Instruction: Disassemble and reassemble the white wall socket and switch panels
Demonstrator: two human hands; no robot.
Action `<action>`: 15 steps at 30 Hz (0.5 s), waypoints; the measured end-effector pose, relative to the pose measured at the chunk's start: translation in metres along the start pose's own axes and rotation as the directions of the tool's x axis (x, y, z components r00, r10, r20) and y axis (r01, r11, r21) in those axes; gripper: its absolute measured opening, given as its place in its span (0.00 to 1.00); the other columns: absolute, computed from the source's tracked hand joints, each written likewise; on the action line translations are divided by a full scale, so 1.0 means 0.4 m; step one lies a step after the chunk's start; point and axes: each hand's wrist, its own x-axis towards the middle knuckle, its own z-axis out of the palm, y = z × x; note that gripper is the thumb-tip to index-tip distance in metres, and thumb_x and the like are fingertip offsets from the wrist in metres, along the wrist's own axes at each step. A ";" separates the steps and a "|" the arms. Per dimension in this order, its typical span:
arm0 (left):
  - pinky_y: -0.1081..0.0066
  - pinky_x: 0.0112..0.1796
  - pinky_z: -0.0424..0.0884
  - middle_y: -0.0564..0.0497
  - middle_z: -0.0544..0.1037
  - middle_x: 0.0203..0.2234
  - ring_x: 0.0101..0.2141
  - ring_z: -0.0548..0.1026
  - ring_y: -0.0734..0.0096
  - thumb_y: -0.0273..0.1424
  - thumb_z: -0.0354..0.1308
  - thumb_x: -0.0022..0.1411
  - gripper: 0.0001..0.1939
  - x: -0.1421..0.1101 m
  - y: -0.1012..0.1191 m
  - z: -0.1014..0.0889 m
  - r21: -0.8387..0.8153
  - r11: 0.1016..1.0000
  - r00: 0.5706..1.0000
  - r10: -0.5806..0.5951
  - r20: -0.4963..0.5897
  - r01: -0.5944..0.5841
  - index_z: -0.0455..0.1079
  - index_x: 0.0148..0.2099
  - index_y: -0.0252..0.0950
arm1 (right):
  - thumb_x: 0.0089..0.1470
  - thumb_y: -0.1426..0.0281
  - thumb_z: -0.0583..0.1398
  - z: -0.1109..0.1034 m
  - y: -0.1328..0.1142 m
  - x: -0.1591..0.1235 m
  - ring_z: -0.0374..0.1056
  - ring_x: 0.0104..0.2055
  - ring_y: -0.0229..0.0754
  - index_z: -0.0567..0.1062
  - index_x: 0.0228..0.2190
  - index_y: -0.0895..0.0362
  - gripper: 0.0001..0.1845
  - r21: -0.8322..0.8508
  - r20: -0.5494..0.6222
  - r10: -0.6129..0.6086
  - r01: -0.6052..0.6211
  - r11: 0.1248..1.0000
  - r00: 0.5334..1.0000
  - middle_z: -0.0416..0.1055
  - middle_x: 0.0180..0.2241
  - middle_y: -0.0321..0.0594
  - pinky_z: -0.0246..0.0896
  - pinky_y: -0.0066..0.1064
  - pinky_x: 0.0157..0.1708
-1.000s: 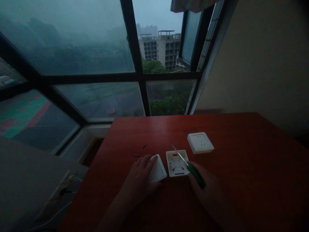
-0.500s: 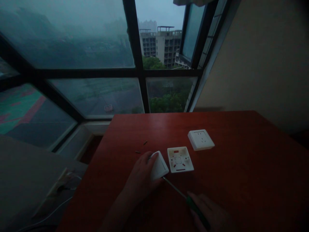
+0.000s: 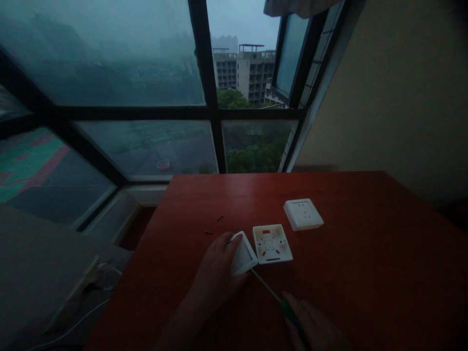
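My left hand [image 3: 219,263] is closed around a white wall socket faceplate [image 3: 244,254], held tilted just above the table. In my right hand [image 3: 310,321] is a screwdriver [image 3: 288,312] with a green handle. Its thin metal shaft points up and left, and the tip meets the lower right edge of the faceplate; whether it sits in a slot I cannot tell. Directly right of the faceplate lies a white square mounting box [image 3: 272,243], its hollow side up. Two small screws [image 3: 220,218] lie beyond my left hand.
A complete white socket [image 3: 303,214] stands farther back to the right on the reddish wooden table [image 3: 365,234]. Black-framed windows [image 3: 146,113] rise behind the table, with a wall [image 3: 395,97] to the right. At lower left, a cable [image 3: 73,327] runs near a power strip.
The faceplate in my left hand has tilted slightly and shifted a little right. The screwdriver has stayed at its edge. The whole view has shifted slightly.
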 end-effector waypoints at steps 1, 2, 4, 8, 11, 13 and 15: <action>0.50 0.55 0.63 0.41 0.64 0.58 0.56 0.64 0.48 0.34 0.66 0.49 0.39 0.000 0.000 0.000 -0.008 1.000 1.000 -0.010 -0.007 0.010 0.57 0.63 0.40 | 0.58 0.67 0.55 -0.006 -0.004 0.006 0.76 0.41 0.44 0.75 0.50 0.56 0.19 0.074 0.044 0.043 -0.046 0.996 0.998 0.78 0.44 0.44 0.72 0.25 0.38; 0.50 0.55 0.63 0.41 0.64 0.58 0.56 0.64 0.48 0.34 0.66 0.49 0.40 0.000 0.001 -0.001 -0.018 1.000 1.000 -0.023 -0.014 0.023 0.57 0.63 0.40 | 0.59 0.66 0.55 -0.015 -0.009 0.015 0.76 0.42 0.44 0.75 0.49 0.56 0.19 0.162 0.097 0.094 -0.109 0.981 0.991 0.78 0.45 0.44 0.71 0.26 0.40; 0.49 0.54 0.63 0.41 0.63 0.58 0.56 0.64 0.47 0.35 0.67 0.50 0.40 0.000 0.001 -0.003 -0.057 0.998 0.999 -0.039 -0.015 0.038 0.56 0.63 0.41 | 0.60 0.63 0.53 -0.034 -0.022 0.036 0.75 0.44 0.44 0.76 0.48 0.56 0.20 0.347 0.216 0.211 -0.277 0.896 0.953 0.77 0.45 0.44 0.69 0.26 0.43; 0.53 0.54 0.64 0.44 0.62 0.59 0.56 0.64 0.51 0.35 0.68 0.50 0.41 0.000 0.006 -0.016 -0.193 0.980 0.999 -0.037 0.025 0.041 0.55 0.63 0.45 | 0.59 0.53 0.50 -0.056 -0.042 0.068 0.75 0.33 0.44 0.77 0.46 0.57 0.27 0.533 0.454 0.377 -0.585 0.611 0.807 0.79 0.31 0.43 0.69 0.30 0.36; 0.56 0.53 0.66 0.46 0.62 0.58 0.55 0.66 0.55 0.33 0.67 0.50 0.39 0.002 0.001 -0.034 -0.261 0.964 0.998 -0.056 0.011 0.057 0.55 0.63 0.46 | 0.56 0.49 0.51 -0.059 -0.044 0.072 0.73 0.29 0.44 0.75 0.48 0.58 0.31 0.529 0.553 0.416 -0.690 0.494 0.722 0.77 0.27 0.42 0.68 0.33 0.34; 0.55 0.54 0.66 0.46 0.62 0.58 0.55 0.65 0.55 0.32 0.66 0.51 0.38 0.006 -0.013 -0.051 -0.262 0.963 0.997 -0.073 -0.029 0.063 0.55 0.62 0.45 | 0.53 0.48 0.53 -0.061 -0.043 0.067 0.73 0.34 0.46 0.76 0.47 0.58 0.32 0.515 0.548 0.447 -0.706 0.485 0.707 0.78 0.32 0.45 0.67 0.34 0.38; 0.53 0.55 0.64 0.45 0.62 0.58 0.56 0.64 0.54 0.32 0.65 0.53 0.37 0.015 -0.036 -0.071 -0.220 0.973 0.992 -0.087 -0.090 0.066 0.54 0.63 0.45 | 0.51 0.48 0.55 -0.064 -0.042 0.062 0.72 0.42 0.49 0.78 0.46 0.56 0.30 0.495 0.519 0.488 -0.712 0.497 0.702 0.78 0.39 0.47 0.65 0.36 0.44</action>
